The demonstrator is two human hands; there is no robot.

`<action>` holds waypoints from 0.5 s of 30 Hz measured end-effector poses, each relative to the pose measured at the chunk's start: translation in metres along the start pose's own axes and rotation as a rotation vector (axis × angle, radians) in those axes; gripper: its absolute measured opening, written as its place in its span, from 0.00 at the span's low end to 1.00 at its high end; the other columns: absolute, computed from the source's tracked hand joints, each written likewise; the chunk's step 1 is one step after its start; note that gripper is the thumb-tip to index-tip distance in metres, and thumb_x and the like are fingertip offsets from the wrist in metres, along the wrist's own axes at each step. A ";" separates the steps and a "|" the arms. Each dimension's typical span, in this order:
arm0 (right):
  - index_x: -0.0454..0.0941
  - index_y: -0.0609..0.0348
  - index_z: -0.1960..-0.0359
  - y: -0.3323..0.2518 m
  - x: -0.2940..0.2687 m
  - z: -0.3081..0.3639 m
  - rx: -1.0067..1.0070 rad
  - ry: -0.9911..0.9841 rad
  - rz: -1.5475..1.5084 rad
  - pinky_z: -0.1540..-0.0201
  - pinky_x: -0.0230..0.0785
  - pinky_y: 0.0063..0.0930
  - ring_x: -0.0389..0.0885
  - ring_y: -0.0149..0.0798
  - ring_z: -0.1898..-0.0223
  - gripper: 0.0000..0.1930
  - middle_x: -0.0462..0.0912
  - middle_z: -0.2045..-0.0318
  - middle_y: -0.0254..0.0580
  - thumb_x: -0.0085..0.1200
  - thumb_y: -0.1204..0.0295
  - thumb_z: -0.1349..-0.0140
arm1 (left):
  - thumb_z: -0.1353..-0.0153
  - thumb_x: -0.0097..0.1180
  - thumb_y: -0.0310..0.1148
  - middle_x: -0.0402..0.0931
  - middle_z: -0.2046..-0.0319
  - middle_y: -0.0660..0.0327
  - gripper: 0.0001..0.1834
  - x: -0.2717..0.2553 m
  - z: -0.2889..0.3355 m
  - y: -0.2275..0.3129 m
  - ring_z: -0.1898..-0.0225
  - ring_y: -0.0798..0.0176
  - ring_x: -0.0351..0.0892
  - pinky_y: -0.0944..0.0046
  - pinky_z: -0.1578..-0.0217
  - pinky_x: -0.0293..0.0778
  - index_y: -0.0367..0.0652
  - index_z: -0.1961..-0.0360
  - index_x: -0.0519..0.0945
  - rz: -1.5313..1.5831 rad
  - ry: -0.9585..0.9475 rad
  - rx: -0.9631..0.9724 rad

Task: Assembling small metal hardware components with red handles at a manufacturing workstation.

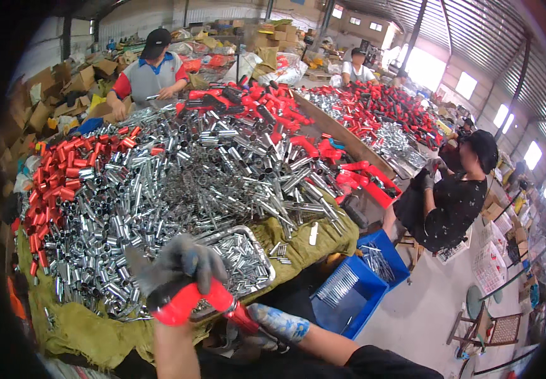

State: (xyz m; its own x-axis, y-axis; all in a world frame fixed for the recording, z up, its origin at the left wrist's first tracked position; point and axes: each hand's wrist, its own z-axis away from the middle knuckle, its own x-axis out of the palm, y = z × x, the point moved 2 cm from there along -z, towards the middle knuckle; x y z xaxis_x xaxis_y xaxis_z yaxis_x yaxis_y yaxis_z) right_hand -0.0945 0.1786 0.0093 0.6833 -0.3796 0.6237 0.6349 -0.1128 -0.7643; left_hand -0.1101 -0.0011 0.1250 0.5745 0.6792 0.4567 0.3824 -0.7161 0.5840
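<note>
My left hand (pixel 194 262), in a grey work glove, is closed over a bent red plastic part (pixel 181 307) with a dark section, shaped like a tool handle. My right hand (pixel 280 323), in a white glove with blue patches, grips the narrower, darker end of the same part, its fingers partly hidden below. Just beyond my hands sits a pale tray (pixel 271 273) of small metal pins (pixel 240 252). Chrome tubes (pixel 118 221) are heaped to the left, with thin springs (pixel 197 183) piled farther back.
Red metal sleeves (pixel 58 196) lie along the table's left side; red-and-black handles (pixel 247 101) cover its far end. Green sacking (pixel 311 243) drapes the near edge. Blue bins (pixel 352 303) with metal rods stand at right. Co-workers (pixel 153 72) (pixel 456 196) and a stool (pixel 484 328) are around.
</note>
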 end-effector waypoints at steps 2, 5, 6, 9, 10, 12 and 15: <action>0.75 0.62 0.56 -0.016 0.002 -0.002 0.043 0.263 -0.080 0.89 0.60 0.18 0.68 0.24 0.89 0.36 0.75 0.83 0.33 0.43 0.36 0.40 | 0.43 0.40 0.70 0.79 0.75 0.47 0.39 0.005 0.001 0.025 0.54 0.45 0.76 0.45 0.45 0.63 0.39 0.74 0.78 -0.339 0.083 0.049; 0.72 0.63 0.51 -0.014 -0.015 0.019 0.093 -0.084 -0.301 0.92 0.56 0.18 0.66 0.25 0.91 0.36 0.80 0.72 0.41 0.46 0.38 0.41 | 0.43 0.47 0.63 0.80 0.64 0.42 0.34 -0.002 0.010 0.021 0.49 0.43 0.74 0.44 0.40 0.58 0.36 0.70 0.80 -0.398 0.309 -0.044; 0.70 0.64 0.50 -0.011 -0.007 0.023 0.090 -0.047 -0.352 0.93 0.55 0.17 0.66 0.27 0.92 0.37 0.74 0.81 0.39 0.47 0.38 0.42 | 0.44 0.51 0.57 0.77 0.55 0.40 0.31 -0.009 0.010 0.031 0.44 0.45 0.72 0.47 0.40 0.59 0.33 0.65 0.81 -0.451 0.195 -0.114; 0.69 0.61 0.49 -0.005 0.001 0.026 0.074 -0.112 -0.314 0.92 0.55 0.19 0.66 0.26 0.91 0.35 0.71 0.86 0.35 0.52 0.40 0.43 | 0.42 0.50 0.55 0.77 0.54 0.42 0.30 -0.005 0.009 0.031 0.44 0.49 0.71 0.52 0.41 0.63 0.33 0.61 0.81 -0.668 0.359 -0.282; 0.71 0.62 0.52 -0.002 0.001 0.022 0.197 -0.211 -0.244 0.91 0.56 0.17 0.67 0.24 0.90 0.34 0.74 0.82 0.34 0.52 0.40 0.43 | 0.42 0.50 0.54 0.78 0.54 0.46 0.30 -0.001 0.002 0.025 0.45 0.54 0.73 0.55 0.43 0.66 0.33 0.55 0.78 -0.751 0.403 -0.337; 0.74 0.60 0.58 0.019 -0.004 0.009 0.298 -0.265 0.153 0.89 0.56 0.15 0.67 0.20 0.87 0.32 0.73 0.82 0.27 0.50 0.38 0.43 | 0.38 0.49 0.40 0.79 0.54 0.51 0.22 0.002 0.008 0.022 0.52 0.60 0.77 0.59 0.45 0.67 0.32 0.51 0.76 -1.068 0.289 -0.422; 0.77 0.53 0.59 0.001 -0.016 0.004 0.205 -0.075 0.521 0.85 0.55 0.16 0.65 0.20 0.86 0.29 0.71 0.83 0.26 0.47 0.38 0.41 | 0.37 0.47 0.33 0.80 0.57 0.53 0.17 -0.002 0.033 0.039 0.55 0.61 0.78 0.64 0.47 0.68 0.34 0.51 0.76 -1.297 0.109 -0.358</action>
State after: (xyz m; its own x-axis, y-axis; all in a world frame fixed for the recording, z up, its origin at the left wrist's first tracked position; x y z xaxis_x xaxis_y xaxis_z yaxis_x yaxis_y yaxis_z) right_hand -0.1036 0.1880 -0.0010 0.9443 -0.2699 0.1884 0.2589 0.2556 -0.9315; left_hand -0.0722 -0.0356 0.1242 -0.1202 0.8498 -0.5132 0.3836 0.5165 0.7655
